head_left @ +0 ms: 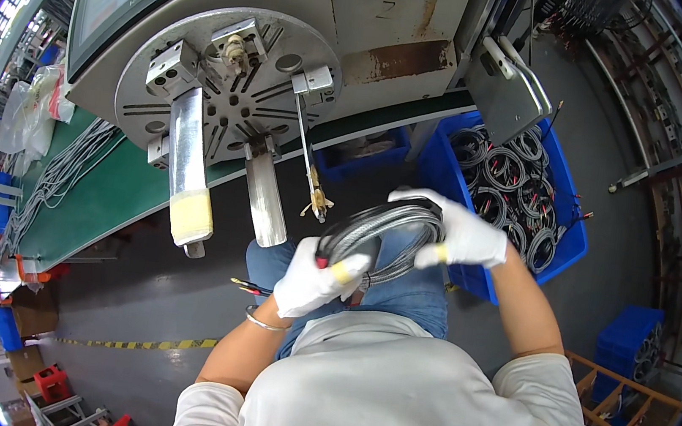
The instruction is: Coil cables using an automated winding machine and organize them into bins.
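I hold a coil of grey braided cable (pixel 381 231) over my lap with both white-gloved hands. My left hand (pixel 314 279) grips the coil's lower left side, and red wire ends (pixel 251 288) stick out past it. At the coil's upper right side my right hand (pixel 458 232) is closed on the loops. Just ahead stands a round metal winding disc (pixel 229 84) with two long flat pegs (pixel 190 173) and a thin rod (pixel 307 153) pointing toward me.
A blue crate (pixel 562 249) full of several coiled cables sits to my right. A green-topped bench (pixel 97 191) with loose grey cables runs on the left. A smaller blue crate (pixel 628 338) and a wooden rack (pixel 632 410) stand at the lower right.
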Available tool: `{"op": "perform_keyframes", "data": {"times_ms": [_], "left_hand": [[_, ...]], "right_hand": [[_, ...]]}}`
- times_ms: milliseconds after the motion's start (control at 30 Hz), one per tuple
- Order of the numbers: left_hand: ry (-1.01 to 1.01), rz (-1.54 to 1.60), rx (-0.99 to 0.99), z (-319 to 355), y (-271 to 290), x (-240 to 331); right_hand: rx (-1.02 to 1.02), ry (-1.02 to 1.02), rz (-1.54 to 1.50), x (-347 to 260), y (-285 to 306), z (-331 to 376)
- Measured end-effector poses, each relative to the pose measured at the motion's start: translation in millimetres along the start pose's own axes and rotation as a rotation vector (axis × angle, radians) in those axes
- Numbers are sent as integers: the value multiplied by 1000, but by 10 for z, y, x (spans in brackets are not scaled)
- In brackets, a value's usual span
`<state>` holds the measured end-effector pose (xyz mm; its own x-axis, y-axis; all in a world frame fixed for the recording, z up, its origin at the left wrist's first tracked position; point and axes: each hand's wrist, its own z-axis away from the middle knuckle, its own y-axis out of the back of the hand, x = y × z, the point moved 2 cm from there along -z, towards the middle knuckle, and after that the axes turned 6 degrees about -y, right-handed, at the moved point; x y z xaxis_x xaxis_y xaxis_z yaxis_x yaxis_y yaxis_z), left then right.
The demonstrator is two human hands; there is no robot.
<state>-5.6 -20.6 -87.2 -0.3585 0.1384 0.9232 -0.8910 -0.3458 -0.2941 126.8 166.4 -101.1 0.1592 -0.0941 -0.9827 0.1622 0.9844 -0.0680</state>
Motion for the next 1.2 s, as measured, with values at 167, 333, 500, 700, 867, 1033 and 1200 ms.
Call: {"op": "perform_keyframes", "data": {"times_ms": [167, 333, 500, 700, 867, 1033, 1200], "left_hand": [[-233, 286, -77, 13, 86, -115], [-339, 329, -69, 53, 123, -345], [-143, 44, -10, 120, 329, -606], [-149, -290, 30, 205, 486, -401], [-536, -1076, -10, 233, 236, 15], [-436, -1005, -111, 118, 117, 51], [-472, -962, -91, 107, 96, -36]], "right_hand": [[24, -50, -182, 300, -285, 153], [-12, -53, -352, 160, -455, 109], [108, -208, -401, -175, -491, 52], [183, -136, 315, -200, -578, -3], [186, -41, 594, -51, -653, -40], [144, -88, 639, -38, -703, -10], [117, -147, 796, -30, -671, 10]]}}
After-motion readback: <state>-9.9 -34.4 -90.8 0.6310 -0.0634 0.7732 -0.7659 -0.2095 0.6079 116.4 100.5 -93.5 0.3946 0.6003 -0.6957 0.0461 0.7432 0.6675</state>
